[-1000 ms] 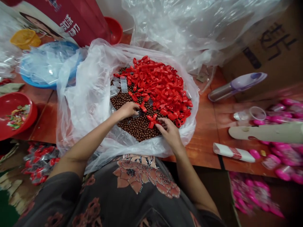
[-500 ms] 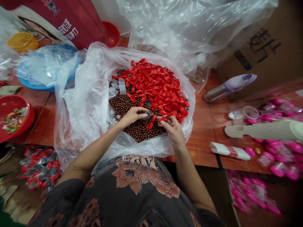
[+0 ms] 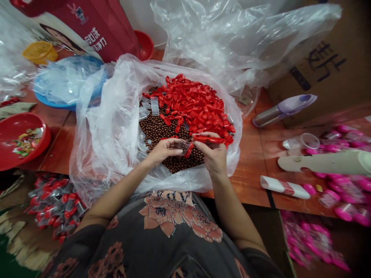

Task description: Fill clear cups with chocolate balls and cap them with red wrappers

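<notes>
My left hand point(image 3: 164, 151) is half open, palm up, its fingers cradling a small clear plastic piece point(image 3: 183, 145). My right hand point(image 3: 211, 153) pinches a long red plastic piece point(image 3: 209, 139) just beside it, long axis running sideways, one end toward my left hand. Brown beads point(image 3: 155, 129) lie beneath both hands; a heap of red pieces point(image 3: 193, 103) sits just beyond.

Right hand point(image 3: 211, 152) holds a red plastic piece point(image 3: 209, 139), left hand point(image 3: 164, 151) a clear plastic piece point(image 3: 183, 145), above brown beads point(image 3: 156, 131)
</notes>
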`<act>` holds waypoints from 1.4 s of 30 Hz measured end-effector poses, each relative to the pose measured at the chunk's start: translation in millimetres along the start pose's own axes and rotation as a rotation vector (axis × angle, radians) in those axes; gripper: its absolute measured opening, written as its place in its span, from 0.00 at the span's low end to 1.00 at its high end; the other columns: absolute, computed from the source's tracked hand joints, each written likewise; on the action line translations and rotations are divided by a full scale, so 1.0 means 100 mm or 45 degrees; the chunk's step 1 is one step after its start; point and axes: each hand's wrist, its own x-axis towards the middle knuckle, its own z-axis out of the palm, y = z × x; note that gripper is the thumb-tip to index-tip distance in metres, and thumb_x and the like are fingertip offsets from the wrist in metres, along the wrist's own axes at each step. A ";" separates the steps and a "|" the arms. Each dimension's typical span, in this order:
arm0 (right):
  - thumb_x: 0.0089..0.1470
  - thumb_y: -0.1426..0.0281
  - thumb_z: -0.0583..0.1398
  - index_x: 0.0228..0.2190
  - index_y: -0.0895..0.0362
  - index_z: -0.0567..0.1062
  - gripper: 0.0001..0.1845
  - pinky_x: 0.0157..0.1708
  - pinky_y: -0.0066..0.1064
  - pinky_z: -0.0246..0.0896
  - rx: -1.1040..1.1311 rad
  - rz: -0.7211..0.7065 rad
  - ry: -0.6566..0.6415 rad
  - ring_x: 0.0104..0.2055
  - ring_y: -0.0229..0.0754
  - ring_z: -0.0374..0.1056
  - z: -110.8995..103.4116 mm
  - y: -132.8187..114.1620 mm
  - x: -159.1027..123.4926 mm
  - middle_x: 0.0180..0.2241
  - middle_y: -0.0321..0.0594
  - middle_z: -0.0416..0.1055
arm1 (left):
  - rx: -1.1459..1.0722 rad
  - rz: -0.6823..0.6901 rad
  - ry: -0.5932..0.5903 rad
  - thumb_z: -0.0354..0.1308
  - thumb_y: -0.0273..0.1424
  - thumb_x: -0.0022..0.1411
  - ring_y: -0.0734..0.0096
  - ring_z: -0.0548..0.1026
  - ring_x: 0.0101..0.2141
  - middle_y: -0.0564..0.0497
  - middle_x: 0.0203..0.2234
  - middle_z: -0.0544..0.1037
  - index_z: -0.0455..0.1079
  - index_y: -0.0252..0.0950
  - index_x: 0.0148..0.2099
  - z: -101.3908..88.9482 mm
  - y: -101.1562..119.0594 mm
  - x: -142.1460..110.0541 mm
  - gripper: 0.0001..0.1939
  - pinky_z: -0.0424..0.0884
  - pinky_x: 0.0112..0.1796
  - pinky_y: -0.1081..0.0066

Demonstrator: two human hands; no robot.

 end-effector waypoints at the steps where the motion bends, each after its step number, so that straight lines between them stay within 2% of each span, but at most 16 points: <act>1: 0.49 0.65 0.66 0.43 0.49 0.74 0.17 0.52 0.45 0.69 0.009 -0.012 -0.025 0.45 0.45 0.75 0.03 0.00 -0.01 0.41 0.37 0.78 | 0.036 0.026 0.015 0.71 0.28 0.48 0.69 0.78 0.40 0.46 0.42 0.80 0.76 0.33 0.48 0.01 0.00 0.00 0.23 0.72 0.47 0.66; 4: 0.50 0.65 0.66 0.41 0.49 0.77 0.14 0.53 0.43 0.68 0.021 -0.034 -0.102 0.47 0.44 0.75 0.08 0.04 -0.03 0.43 0.37 0.78 | 0.062 0.077 0.047 0.71 0.30 0.47 0.69 0.77 0.39 0.46 0.41 0.80 0.76 0.32 0.48 0.04 0.01 -0.02 0.24 0.73 0.46 0.66; 7: 0.54 0.64 0.64 0.42 0.49 0.78 0.12 0.53 0.40 0.67 -0.021 -0.044 -0.096 0.47 0.43 0.74 0.07 0.08 -0.06 0.44 0.35 0.78 | 0.014 0.085 0.043 0.70 0.31 0.48 0.71 0.77 0.37 0.46 0.41 0.80 0.75 0.32 0.49 0.07 0.04 -0.04 0.24 0.74 0.43 0.68; 11: 0.54 0.66 0.64 0.41 0.48 0.80 0.11 0.51 0.38 0.67 -0.158 -0.204 -0.120 0.46 0.42 0.74 0.00 0.06 -0.04 0.42 0.36 0.78 | 0.024 0.086 0.054 0.70 0.32 0.48 0.71 0.77 0.35 0.46 0.40 0.80 0.76 0.31 0.48 0.08 0.07 -0.07 0.23 0.75 0.39 0.69; 15: 0.53 0.70 0.65 0.42 0.46 0.80 0.13 0.50 0.39 0.68 -0.283 -0.422 -0.278 0.46 0.42 0.74 -0.12 -0.01 0.02 0.42 0.36 0.79 | 0.102 0.126 0.051 0.69 0.33 0.50 0.73 0.76 0.32 0.46 0.36 0.80 0.77 0.31 0.47 0.06 0.07 -0.09 0.22 0.76 0.36 0.69; 18: 0.53 0.69 0.66 0.44 0.46 0.79 0.15 0.49 0.41 0.70 -0.346 -0.499 -0.367 0.45 0.43 0.75 -0.17 -0.01 0.03 0.43 0.37 0.79 | 0.159 0.156 0.054 0.69 0.35 0.51 0.74 0.76 0.30 0.46 0.36 0.80 0.77 0.31 0.48 0.04 0.07 -0.12 0.22 0.76 0.33 0.70; 20: 0.48 0.67 0.69 0.47 0.46 0.78 0.22 0.49 0.43 0.70 -0.380 -0.527 -0.387 0.47 0.46 0.75 -0.15 0.02 0.01 0.45 0.38 0.79 | 0.194 0.177 0.069 0.69 0.36 0.51 0.73 0.76 0.31 0.46 0.37 0.80 0.77 0.32 0.48 0.04 0.05 -0.13 0.22 0.76 0.32 0.71; 22: 0.45 0.67 0.71 0.47 0.47 0.78 0.25 0.49 0.42 0.70 -0.360 -0.530 -0.325 0.46 0.46 0.75 -0.09 0.07 -0.04 0.45 0.39 0.79 | 0.214 0.197 0.064 0.69 0.36 0.51 0.73 0.76 0.31 0.47 0.36 0.80 0.78 0.31 0.47 0.07 0.02 -0.13 0.22 0.76 0.33 0.72; 26: 0.52 0.68 0.67 0.40 0.46 0.81 0.11 0.47 0.38 0.71 -0.146 -0.408 -0.027 0.42 0.42 0.75 0.05 0.19 -0.17 0.39 0.35 0.80 | 0.122 0.213 0.044 0.69 0.36 0.52 0.76 0.74 0.28 0.49 0.32 0.79 0.78 0.31 0.46 0.15 -0.06 -0.14 0.21 0.76 0.32 0.73; 28: 0.53 0.67 0.66 0.39 0.46 0.81 0.10 0.46 0.37 0.71 -0.051 -0.306 0.055 0.41 0.42 0.75 0.09 0.23 -0.22 0.38 0.35 0.80 | 0.085 0.215 0.051 0.69 0.37 0.52 0.75 0.74 0.29 0.49 0.33 0.79 0.77 0.31 0.46 0.17 -0.08 -0.15 0.21 0.76 0.32 0.72; 31: 0.53 0.65 0.65 0.39 0.46 0.81 0.10 0.45 0.36 0.70 0.039 -0.202 0.096 0.40 0.42 0.75 0.11 0.27 -0.27 0.38 0.35 0.80 | 0.032 0.212 0.045 0.69 0.37 0.52 0.72 0.75 0.33 0.48 0.36 0.77 0.76 0.32 0.47 0.19 -0.09 -0.16 0.21 0.78 0.34 0.70; 34: 0.53 0.66 0.65 0.39 0.45 0.81 0.10 0.45 0.35 0.70 0.066 -0.182 0.111 0.40 0.41 0.75 0.11 0.28 -0.30 0.39 0.34 0.80 | -0.057 0.210 0.051 0.67 0.38 0.54 0.70 0.75 0.37 0.49 0.38 0.75 0.72 0.34 0.48 0.23 -0.10 -0.19 0.21 0.79 0.36 0.68; 42: 0.53 0.67 0.65 0.41 0.45 0.81 0.12 0.47 0.36 0.70 0.172 -0.184 0.248 0.41 0.41 0.76 0.17 0.34 -0.39 0.40 0.33 0.80 | -0.038 0.291 0.037 0.62 0.40 0.60 0.73 0.74 0.35 0.51 0.37 0.69 0.64 0.36 0.47 0.35 -0.11 -0.24 0.19 0.78 0.33 0.72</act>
